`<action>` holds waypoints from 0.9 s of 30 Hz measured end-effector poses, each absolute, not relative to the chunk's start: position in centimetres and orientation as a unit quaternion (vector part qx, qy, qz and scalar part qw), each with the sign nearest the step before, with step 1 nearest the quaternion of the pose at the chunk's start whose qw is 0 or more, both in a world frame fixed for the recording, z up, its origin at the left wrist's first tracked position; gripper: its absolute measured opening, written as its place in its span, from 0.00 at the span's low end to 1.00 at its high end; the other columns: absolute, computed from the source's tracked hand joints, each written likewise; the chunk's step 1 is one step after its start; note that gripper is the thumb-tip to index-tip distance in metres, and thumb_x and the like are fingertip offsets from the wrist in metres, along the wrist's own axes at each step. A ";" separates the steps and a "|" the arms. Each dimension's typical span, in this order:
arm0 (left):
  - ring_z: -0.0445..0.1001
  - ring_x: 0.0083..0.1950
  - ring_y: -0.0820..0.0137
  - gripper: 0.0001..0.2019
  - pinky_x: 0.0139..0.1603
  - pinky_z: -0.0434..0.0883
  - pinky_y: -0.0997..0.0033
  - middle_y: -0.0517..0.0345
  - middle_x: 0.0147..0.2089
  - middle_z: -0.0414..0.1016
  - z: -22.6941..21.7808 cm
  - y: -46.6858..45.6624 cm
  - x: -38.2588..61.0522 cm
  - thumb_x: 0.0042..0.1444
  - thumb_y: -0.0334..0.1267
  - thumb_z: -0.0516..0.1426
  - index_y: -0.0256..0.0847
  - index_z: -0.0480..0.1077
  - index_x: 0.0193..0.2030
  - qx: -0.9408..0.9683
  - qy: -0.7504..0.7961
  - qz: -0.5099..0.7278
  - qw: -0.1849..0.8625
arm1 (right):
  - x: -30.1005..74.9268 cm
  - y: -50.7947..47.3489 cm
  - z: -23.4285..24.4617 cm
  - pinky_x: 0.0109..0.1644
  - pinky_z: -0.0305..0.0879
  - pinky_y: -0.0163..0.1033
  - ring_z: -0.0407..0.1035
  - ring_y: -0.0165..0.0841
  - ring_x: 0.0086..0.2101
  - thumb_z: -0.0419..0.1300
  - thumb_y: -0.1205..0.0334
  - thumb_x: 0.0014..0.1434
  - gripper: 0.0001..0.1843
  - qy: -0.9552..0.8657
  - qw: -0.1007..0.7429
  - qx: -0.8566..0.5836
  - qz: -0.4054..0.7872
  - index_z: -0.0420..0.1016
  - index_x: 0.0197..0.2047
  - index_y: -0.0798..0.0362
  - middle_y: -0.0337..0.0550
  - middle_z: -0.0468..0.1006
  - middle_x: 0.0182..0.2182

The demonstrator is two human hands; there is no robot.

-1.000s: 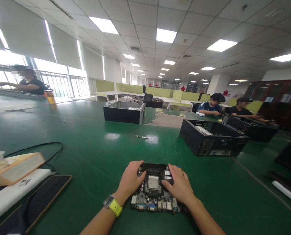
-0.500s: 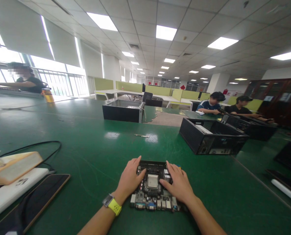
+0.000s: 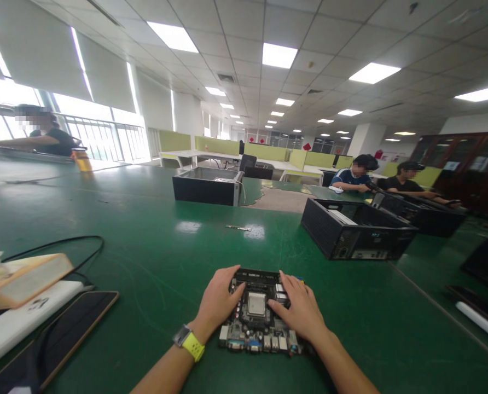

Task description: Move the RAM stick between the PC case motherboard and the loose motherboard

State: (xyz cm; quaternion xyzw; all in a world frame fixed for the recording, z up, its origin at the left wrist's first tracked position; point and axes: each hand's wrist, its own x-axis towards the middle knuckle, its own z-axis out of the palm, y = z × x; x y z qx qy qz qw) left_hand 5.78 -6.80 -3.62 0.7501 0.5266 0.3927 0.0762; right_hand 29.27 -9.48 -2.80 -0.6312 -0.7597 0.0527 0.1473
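Observation:
A small motherboard lies flat on the green table, its row of ports facing me. A square silver processor sits in the socket near its middle. My left hand grips the board's left side, with the thumb over the board and the fingertips by the far left corner. On the right side my right hand mirrors this, its thumb pointing toward the processor. Both index fingertips touch the ends of a long black strip along the far edge. Fingers hide parts of both sides.
Open black computer cases stand to the right and another case farther back. A thin metal strip lies ahead. At left are a phone-like dark slab, a white bar and a cable. Other people sit around the table.
My left index finger has shifted slightly along the far left corner, baring a little more of the black strip. The motherboard and my right hand stay almost in place.

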 end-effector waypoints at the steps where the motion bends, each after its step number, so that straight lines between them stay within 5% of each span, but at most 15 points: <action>1: 0.67 0.54 0.62 0.20 0.56 0.65 0.59 0.50 0.51 0.71 -3.6 -6.8 5.8 0.54 0.40 0.54 0.40 0.65 0.54 0.754 0.521 0.394 0.072 | 29.3 -9.4 -2.8 0.61 0.43 0.47 0.48 0.43 0.60 0.46 0.37 0.55 0.41 -0.759 0.149 -0.631 0.052 0.48 0.66 0.51 0.45 0.56 0.62; 27: 0.66 0.52 0.63 0.19 0.54 0.66 0.60 0.51 0.48 0.71 -3.1 -7.1 6.0 0.51 0.36 0.55 0.39 0.67 0.51 0.767 0.519 0.374 0.047 | 29.2 -9.5 -2.6 0.61 0.43 0.49 0.47 0.43 0.60 0.41 0.37 0.57 0.41 -0.762 0.125 -0.634 0.043 0.47 0.66 0.54 0.47 0.56 0.62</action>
